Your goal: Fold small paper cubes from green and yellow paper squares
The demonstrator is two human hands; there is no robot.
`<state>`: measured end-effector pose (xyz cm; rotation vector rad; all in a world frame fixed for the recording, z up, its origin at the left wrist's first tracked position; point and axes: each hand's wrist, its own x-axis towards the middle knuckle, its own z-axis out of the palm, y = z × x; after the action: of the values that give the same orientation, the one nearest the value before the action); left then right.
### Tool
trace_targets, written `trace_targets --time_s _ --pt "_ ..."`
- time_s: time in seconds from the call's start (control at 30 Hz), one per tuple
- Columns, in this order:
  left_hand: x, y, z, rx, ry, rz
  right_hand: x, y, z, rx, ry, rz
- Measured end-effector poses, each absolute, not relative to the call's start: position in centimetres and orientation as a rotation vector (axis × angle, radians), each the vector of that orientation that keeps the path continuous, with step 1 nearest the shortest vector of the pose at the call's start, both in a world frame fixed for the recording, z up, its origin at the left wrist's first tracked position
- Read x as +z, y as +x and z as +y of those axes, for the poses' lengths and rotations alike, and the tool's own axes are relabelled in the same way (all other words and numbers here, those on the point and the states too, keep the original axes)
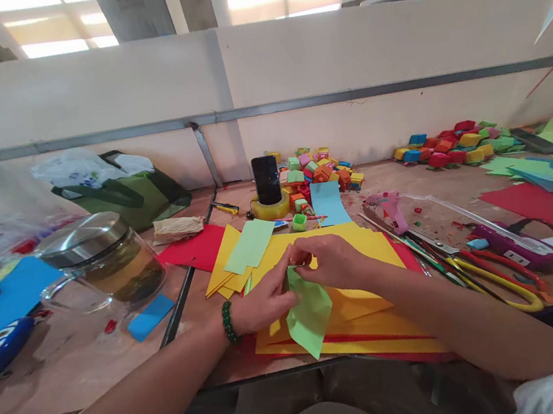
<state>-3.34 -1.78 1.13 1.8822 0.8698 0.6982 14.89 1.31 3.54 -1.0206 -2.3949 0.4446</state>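
Observation:
A light green sheet of paper (310, 314), partly folded, is held between my two hands above a stack of yellow paper (365, 313). My left hand (267, 299), with a dark green bead bracelet (229, 322) at the wrist, grips the sheet's left side between thumb and fingers. My right hand (331, 261) pinches its top edge, and the fingertips of both hands meet there. Just beyond them sits a small open green paper box (299, 222). Left of the stack lie pale green paper pieces (249, 245).
Behind are a phone (267, 180) on a yellow tape roll (271, 209) and a heap of colored paper cubes (320, 171). At right lie a pink glue gun (394, 209) and scissors (498, 287). A glass jar mug (112, 267) and blue paper (150, 316) are at left.

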Motion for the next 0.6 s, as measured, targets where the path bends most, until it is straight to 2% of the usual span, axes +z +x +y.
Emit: trace_targets --time_s 0.33,0.6 --pt "0.9 -3.3 -1.6 0.733 1.537 0.807 2.2 14.7 1.3 -0.079 -0.926 -2.435" --pt "0.7 -3.3 -1.4 0.794 1.43 0.76 1.6 14.6 1.7 -0.165 -0.82 -2.386"
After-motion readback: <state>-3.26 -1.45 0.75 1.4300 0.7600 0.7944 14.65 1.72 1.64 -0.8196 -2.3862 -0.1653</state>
